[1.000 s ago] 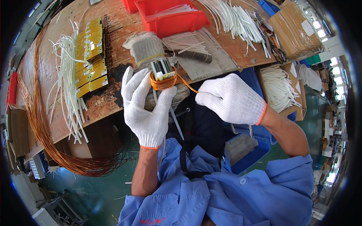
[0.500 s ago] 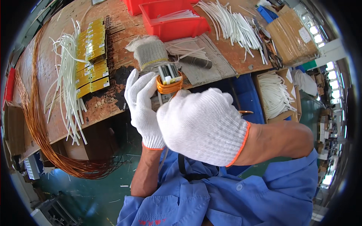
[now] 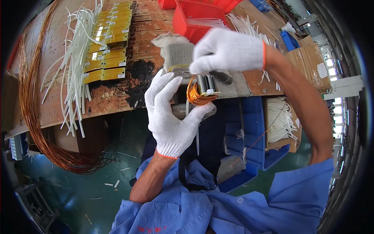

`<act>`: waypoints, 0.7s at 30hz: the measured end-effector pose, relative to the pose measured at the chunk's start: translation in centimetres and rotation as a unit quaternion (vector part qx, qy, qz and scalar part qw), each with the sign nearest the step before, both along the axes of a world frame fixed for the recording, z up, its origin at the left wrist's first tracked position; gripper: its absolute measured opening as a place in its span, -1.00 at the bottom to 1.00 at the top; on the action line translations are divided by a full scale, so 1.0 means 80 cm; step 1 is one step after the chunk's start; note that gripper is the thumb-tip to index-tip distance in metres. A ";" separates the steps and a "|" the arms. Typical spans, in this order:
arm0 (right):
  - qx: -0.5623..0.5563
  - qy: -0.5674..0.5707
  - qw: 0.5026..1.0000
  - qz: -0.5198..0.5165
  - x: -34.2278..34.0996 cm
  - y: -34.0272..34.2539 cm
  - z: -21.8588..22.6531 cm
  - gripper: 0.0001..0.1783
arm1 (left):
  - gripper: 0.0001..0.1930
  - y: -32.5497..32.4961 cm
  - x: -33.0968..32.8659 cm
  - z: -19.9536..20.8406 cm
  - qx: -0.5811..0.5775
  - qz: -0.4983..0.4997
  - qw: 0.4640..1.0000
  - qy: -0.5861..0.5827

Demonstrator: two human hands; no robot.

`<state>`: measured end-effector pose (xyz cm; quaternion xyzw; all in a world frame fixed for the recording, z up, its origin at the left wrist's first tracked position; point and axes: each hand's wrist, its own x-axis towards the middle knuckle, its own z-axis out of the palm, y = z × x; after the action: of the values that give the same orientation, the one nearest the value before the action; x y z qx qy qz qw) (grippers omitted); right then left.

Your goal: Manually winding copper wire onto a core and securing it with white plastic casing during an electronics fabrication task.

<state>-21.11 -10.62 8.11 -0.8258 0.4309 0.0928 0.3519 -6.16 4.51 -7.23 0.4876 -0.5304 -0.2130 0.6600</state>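
A coil of orange copper wire [image 3: 198, 97] is wound around the lower part of a core with several dark grey rods [image 3: 206, 83]. My white-gloved left hand [image 3: 169, 117] steadies it from the left, thumb pressed along its underside and fingers bent beside it. Above the coil, my gloved right hand [image 3: 228, 50] is closed in a fist-like pinch; a copper strand rises from the coil to its fingertips. A white strip [image 3: 198, 136] hangs below the coil. Just behind stands a grey cloth-wrapped bundle [image 3: 177, 52], beside a dark cylinder [image 3: 222, 77] partly hidden by the right hand.
Yellow taped pieces [image 3: 105, 60], white tubes [image 3: 72, 78] and a long copper wire bundle [image 3: 43, 132] lie left on the worn bench [image 3: 140, 35]. Behind are red bins [image 3: 185, 27]. To the right are blue bins [image 3: 249, 128], a box of white tubing [image 3: 278, 121] and a cardboard carton [image 3: 309, 66].
My right hand has risen from beside the coil, up and to the right, drawing the copper strand upward. My left hand has turned, its thumb now showing under the coil. The view has shifted.
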 end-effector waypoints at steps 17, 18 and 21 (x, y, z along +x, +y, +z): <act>-0.458 0.084 0.858 0.219 0.079 0.172 0.017 -0.66 | -0.25 0.001 0.012 -0.017 0.022 -0.069 0.997 0.024; -0.355 0.089 0.906 0.213 0.077 0.152 0.035 -0.70 | -0.26 0.017 -0.015 -0.017 0.106 -0.135 0.963 0.205; -0.186 0.020 0.947 0.261 0.083 0.031 0.020 -0.65 | -0.35 0.005 0.011 0.002 0.077 -0.030 0.996 -0.046</act>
<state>-14.49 -8.14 9.75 -0.9582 0.2163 0.1160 0.1470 -5.31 4.89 -7.10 0.5306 -0.5563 -0.2501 0.5886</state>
